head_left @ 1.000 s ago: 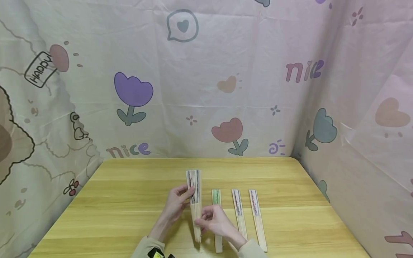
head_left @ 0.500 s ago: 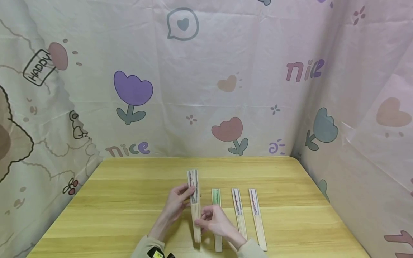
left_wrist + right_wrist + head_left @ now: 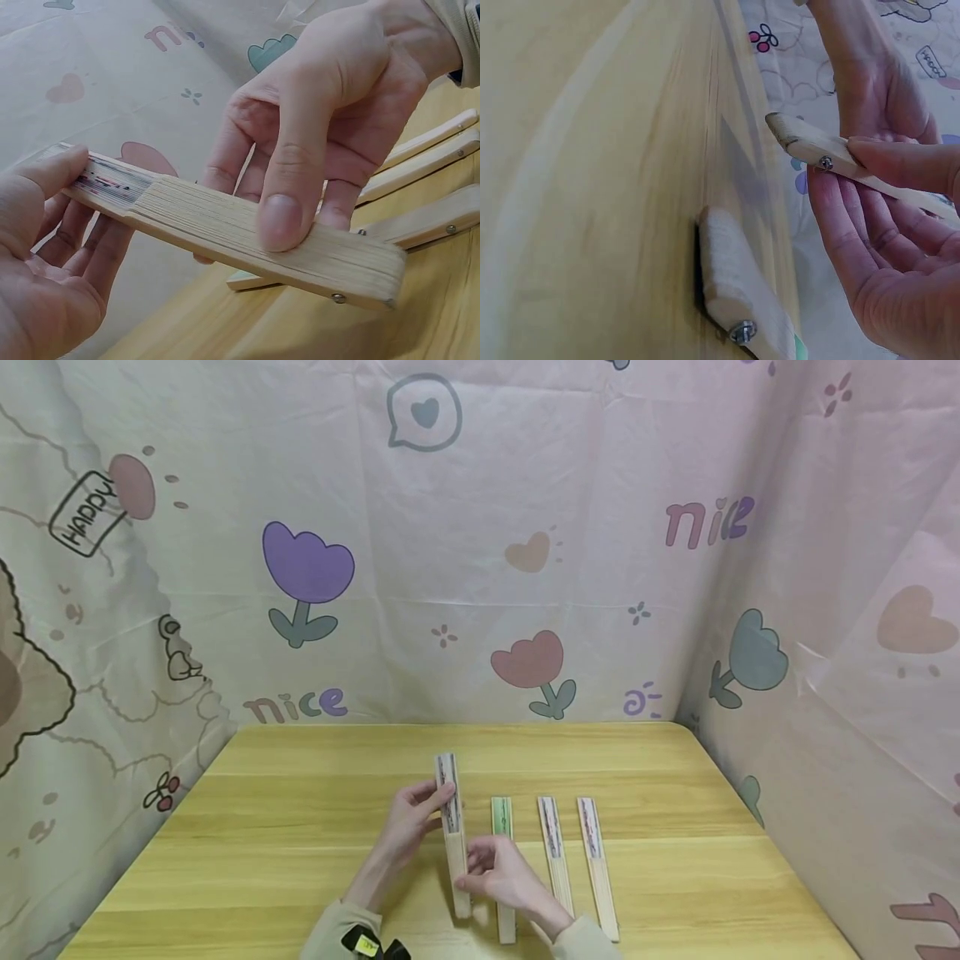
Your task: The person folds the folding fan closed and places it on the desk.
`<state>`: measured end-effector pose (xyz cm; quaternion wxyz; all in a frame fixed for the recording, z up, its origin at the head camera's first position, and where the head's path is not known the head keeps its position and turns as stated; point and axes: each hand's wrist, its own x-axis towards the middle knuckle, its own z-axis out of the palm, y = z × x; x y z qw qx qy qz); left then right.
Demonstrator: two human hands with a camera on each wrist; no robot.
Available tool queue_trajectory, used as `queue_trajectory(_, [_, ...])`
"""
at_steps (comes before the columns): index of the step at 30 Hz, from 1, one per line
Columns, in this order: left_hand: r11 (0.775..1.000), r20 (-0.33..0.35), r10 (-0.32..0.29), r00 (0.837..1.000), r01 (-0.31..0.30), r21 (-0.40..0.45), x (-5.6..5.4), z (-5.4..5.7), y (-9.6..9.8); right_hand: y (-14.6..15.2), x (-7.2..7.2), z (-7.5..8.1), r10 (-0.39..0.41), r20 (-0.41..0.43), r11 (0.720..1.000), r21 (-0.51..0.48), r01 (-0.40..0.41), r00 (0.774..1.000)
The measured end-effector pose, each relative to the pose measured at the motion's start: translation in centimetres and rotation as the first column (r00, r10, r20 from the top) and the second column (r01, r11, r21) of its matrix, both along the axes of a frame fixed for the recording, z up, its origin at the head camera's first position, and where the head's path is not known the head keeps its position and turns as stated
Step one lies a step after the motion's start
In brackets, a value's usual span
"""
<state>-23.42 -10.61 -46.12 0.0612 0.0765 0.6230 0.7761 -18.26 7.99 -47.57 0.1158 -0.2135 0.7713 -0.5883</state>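
Observation:
A folded folding fan (image 3: 452, 852) with pale wooden ribs and printed paper is held tilted up over the table. My left hand (image 3: 408, 817) pinches its paper end, thumb on the near side. Lower down, my right hand (image 3: 506, 877) grips the bare ribs near the pivot; in the left wrist view its thumb (image 3: 283, 217) lies flat on the rib edges. The rib stack looks pressed together, and a metal rivet (image 3: 339, 298) shows at the bottom. To the right lie a green-papered folded fan (image 3: 502, 817) and two white-papered ones, the nearer a printed fan (image 3: 553, 839).
The farthest-right folded fan (image 3: 598, 868) is laid roughly parallel to the others on the wooden table (image 3: 315, 793). Printed cloth (image 3: 450, 527) hangs behind the table and along both sides. The right hand's forearm passes over the lower parts of the fans.
The held fan has gone from slightly spread ribs to a narrow closed stack. Both hands stay nearly in place, and the laid-down fans are unmoved.

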Motion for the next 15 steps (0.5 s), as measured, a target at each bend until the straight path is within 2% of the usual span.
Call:
queue_trajectory(4, [1.0, -0.039, -0.02, 0.999, 0.019, -0.01, -0.1, 0.2, -0.2, 0.0, 0.1, -0.1, 0.007, 0.026, 1.0, -0.015, -0.007, 1.0])
queue_trajectory(8, [0.996, -0.081, -0.083, 0.993, 0.082, -0.021, -0.1, 0.2, -0.5, 0.1, 0.4, -0.2, 0.025, 0.075, 0.999, -0.037, -0.022, 0.997])
queue_trajectory(12, [0.991, -0.087, -0.133, 0.987, 0.131, -0.022, -0.2, 0.1, -0.9, 0.1, 0.7, -0.5, 0.04, 0.111, 0.998, -0.051, -0.034, 0.993])
queue_trajectory(15, [0.989, -0.076, -0.147, 0.986, 0.145, -0.023, -0.2, 0.0, -1.1, 0.0, 0.8, -0.6, 0.036, 0.117, 0.998, -0.055, -0.03, 0.992])
